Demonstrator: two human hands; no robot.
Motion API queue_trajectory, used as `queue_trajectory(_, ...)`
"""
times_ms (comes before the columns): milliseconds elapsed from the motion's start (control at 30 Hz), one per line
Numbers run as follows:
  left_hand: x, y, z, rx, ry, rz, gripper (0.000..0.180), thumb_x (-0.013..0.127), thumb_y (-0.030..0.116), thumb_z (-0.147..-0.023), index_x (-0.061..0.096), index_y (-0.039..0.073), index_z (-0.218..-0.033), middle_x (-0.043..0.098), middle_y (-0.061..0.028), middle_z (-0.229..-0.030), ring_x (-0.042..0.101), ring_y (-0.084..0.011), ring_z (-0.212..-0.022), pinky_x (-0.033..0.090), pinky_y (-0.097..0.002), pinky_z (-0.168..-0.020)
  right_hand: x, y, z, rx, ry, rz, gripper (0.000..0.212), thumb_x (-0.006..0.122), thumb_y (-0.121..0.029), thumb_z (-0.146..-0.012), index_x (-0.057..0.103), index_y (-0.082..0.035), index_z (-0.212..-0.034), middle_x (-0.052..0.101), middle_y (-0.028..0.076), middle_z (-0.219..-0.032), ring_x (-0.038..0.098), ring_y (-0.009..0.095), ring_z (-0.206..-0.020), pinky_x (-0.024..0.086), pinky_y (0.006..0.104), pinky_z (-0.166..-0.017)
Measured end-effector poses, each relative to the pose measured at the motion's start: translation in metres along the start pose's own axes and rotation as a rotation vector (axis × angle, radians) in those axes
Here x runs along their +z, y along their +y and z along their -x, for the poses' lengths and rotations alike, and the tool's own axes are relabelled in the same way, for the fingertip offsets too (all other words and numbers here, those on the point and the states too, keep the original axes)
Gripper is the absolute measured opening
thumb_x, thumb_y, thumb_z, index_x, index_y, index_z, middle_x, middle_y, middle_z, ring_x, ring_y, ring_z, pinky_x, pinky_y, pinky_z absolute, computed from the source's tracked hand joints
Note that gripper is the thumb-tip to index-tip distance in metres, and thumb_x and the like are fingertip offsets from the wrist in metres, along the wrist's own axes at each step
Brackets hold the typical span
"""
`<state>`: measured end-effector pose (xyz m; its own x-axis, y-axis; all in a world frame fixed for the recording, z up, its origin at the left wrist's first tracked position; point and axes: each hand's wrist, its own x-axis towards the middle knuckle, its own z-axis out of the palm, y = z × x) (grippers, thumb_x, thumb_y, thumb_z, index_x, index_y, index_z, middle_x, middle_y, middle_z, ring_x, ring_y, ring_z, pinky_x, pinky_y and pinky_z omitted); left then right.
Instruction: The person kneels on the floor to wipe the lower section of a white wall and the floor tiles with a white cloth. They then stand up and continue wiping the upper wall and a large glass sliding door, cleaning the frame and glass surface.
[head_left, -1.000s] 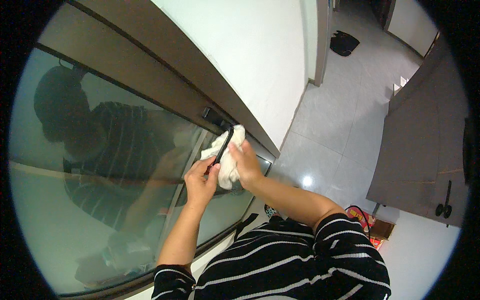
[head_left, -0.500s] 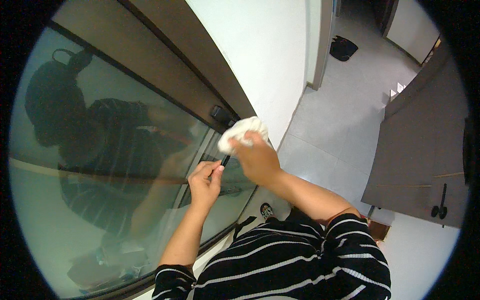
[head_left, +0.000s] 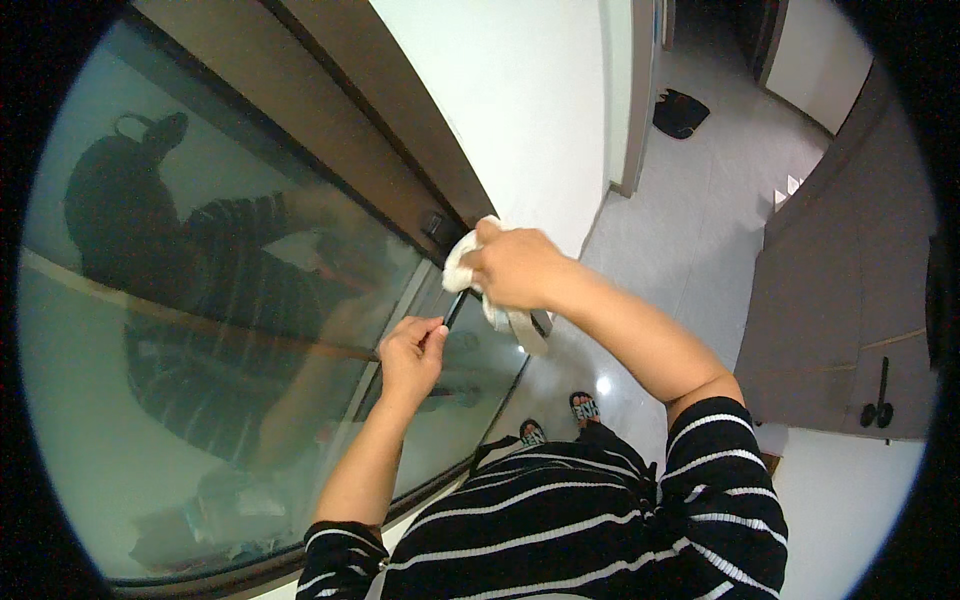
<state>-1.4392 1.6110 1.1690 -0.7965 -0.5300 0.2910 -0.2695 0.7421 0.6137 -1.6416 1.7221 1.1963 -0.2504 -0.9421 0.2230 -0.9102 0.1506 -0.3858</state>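
Crumpled white cloth (head_left: 470,275) is sitting bunched inside the right hand (head_left: 515,268), its fingers curling tight around it against the dark door handle (head_left: 455,308). Just nearer and left, the left hand (head_left: 408,355) is pinching that handle's lower end between thumb and fingertips beside the glass door (head_left: 200,400).

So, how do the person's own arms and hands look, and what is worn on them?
Both forearms are bare. The left hand and right hand wear no gloves; I can see no rings or watch. The short sleeves are black with thin white stripes and end above the elbows.
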Motion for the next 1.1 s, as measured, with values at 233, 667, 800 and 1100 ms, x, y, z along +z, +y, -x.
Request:
queue_trajectory(233, 0.003, 0.003, -0.005, -0.022, 0.012, 0.005, 0.013, 0.07, 0.007, -0.081, 0.07, -0.002, -0.091, 0.064, -0.0121, -0.076, 0.061, -0.0185, -0.064, 0.047, -0.0296, -0.06, 0.005, 0.003, -0.005, 0.068, -0.027, 0.063, 0.04, 0.056, -0.019, -0.084, 0.061, -0.013, -0.124, 0.058, 0.016, -0.108, 0.065, 0.034, -0.088, 0.052, 0.0455, -0.074)
queue_trajectory(667, -0.001, 0.002, -0.006, -0.059, -0.086, -0.061, 0.017, 0.071, 0.01, -0.08, 0.07, -0.001, -0.092, 0.065, -0.0138, -0.079, 0.064, -0.0227, -0.069, 0.05, -0.0319, -0.064, 0.015, -0.014, 0.019, 0.076, -0.041, -0.033, 0.038, 0.053, -0.02, -0.083, 0.065, -0.018, -0.119, 0.058, 0.017, -0.108, 0.065, 0.036, -0.085, 0.052, 0.0466, -0.076)
queue_trajectory(800, -0.008, 0.001, -0.002, -0.057, -0.072, -0.094, 0.016, 0.071, 0.01, -0.079, 0.07, -0.001, -0.091, 0.065, -0.0146, -0.08, 0.063, -0.0236, -0.067, 0.05, -0.0326, -0.062, -0.012, -0.021, 0.018, 0.135, -0.128, -0.121, 0.037, 0.053, -0.019, -0.083, 0.065, -0.017, -0.118, 0.058, 0.019, -0.11, 0.065, 0.037, -0.09, 0.053, 0.0467, -0.078)
queue_trajectory(1100, -0.002, -0.003, -0.004, -0.018, -0.081, -0.104, 0.014, 0.071, 0.01, -0.079, 0.07, 0.001, -0.089, 0.065, -0.0139, -0.079, 0.062, -0.0257, -0.065, 0.049, -0.0347, -0.062, 0.0, -0.026, 0.017, 0.159, -0.16, 0.014, 0.042, 0.055, -0.018, -0.081, 0.062, -0.017, -0.123, 0.059, 0.022, -0.109, 0.065, 0.039, -0.093, 0.053, 0.0457, -0.079)
